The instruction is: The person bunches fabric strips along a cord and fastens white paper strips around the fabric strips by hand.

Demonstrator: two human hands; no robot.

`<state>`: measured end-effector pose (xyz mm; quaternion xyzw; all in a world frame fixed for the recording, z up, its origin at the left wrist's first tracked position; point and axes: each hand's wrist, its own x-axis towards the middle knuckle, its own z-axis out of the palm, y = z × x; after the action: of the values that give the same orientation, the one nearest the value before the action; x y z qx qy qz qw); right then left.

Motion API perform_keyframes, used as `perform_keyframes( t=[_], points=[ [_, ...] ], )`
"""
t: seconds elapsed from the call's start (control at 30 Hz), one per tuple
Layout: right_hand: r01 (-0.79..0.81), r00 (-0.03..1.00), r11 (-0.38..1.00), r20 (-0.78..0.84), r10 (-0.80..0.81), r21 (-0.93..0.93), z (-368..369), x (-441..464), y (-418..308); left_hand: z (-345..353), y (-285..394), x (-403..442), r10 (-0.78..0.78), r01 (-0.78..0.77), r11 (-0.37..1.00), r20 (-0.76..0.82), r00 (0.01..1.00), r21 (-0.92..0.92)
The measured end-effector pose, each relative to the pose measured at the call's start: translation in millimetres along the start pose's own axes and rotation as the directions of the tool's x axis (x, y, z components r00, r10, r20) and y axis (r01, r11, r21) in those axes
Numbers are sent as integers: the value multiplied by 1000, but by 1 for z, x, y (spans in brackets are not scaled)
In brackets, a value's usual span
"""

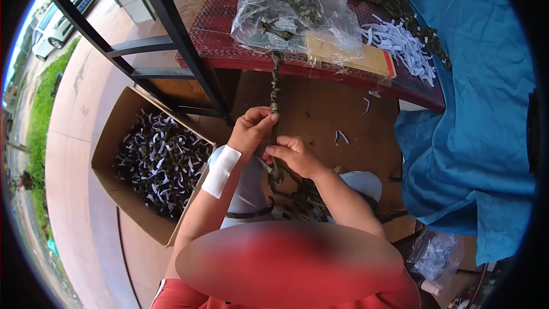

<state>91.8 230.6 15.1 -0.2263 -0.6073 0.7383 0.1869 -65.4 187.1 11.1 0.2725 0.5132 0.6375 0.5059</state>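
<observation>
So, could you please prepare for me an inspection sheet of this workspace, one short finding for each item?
Surface: red patterned tabletop, partly covered.
Job's things: twisted green strand, running from the table edge to the left hand.
Clutter: transparent plastic bag with green pieces inside; loose white strips near the table's right end.
Hands: left hand pinches the strand; right hand is curled just below, its exact hold unclear.
Cables: nothing seen.
Surroundings: cardboard box at left, filled with green pieces and white strips; blue cloth at right; white car outside.
</observation>
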Motion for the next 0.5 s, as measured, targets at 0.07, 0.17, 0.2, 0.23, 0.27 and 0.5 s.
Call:
perform_keyframes(
  t=[0.07,0.17,0.2,0.23,0.27,0.5],
  points=[
    [23,998,993,-68,-15,119,-7,19,-12,8,8,-21,-67,65,997,-64,996,-40],
    [25,994,998,-105,-18,63,-11,38,-6,13,6,-71,-63,63,998,-54,997,6],
    [26,995,998,-102,-20,58,-8,40,-4,11,1,-82,-123,120,991,62,990,53],
    [45,993,998,-108,-40,39,-6,41,-1,8,-2,-89,-186,171,980,169,968,99],
    [68,991,998,-113,-70,-18,-6,40,-2,6,-2,-89,-211,185,968,152,965,170],
    [79,994,960,-48,-95,-269,-8,-16,-2,-11,2,-23,142,-182,896,127,982,405]
  ],
)
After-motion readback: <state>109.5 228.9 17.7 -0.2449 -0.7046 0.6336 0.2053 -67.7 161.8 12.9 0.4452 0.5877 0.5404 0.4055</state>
